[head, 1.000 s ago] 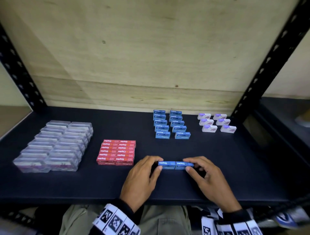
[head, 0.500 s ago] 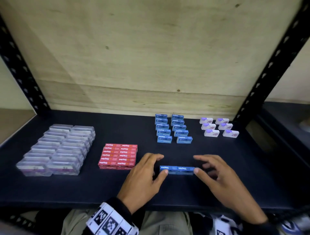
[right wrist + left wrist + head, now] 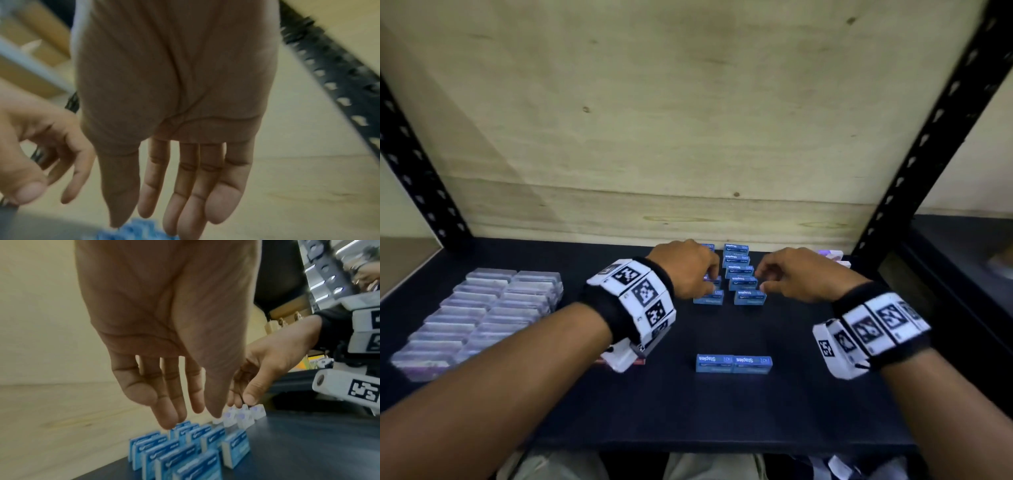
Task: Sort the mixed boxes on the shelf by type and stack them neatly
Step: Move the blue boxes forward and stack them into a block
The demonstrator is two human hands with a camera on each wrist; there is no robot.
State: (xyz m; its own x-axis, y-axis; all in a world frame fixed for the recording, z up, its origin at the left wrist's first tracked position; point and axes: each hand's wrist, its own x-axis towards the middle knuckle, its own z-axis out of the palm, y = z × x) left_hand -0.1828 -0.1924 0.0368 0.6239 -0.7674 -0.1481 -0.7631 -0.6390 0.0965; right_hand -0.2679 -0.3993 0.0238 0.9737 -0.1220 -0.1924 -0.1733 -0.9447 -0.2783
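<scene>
Two rows of blue staples boxes (image 3: 743, 283) stand on edge at the back of the black shelf (image 3: 722, 411). My left hand (image 3: 708, 281) hovers over the left row and my right hand (image 3: 764, 278) over the right row. In the left wrist view, the left hand (image 3: 185, 415) has straight fingers just above the blue boxes (image 3: 185, 451) and holds nothing. The right hand (image 3: 164, 219) also shows straight, empty fingers over blurred blue boxes (image 3: 139, 230). Two more blue boxes (image 3: 734, 364) lie end to end near the front, apart from both hands.
Clear plastic boxes (image 3: 482, 308) fill the left side in two rows. Red boxes (image 3: 637, 361) are almost hidden under my left wrist. White and purple boxes (image 3: 832, 256) sit at the back right by the black upright (image 3: 914, 164). A plywood wall (image 3: 654, 137) closes the back.
Both hands let go of the two blue boxes at the front and reached back to the blue rows. The front pair stays where it lay.
</scene>
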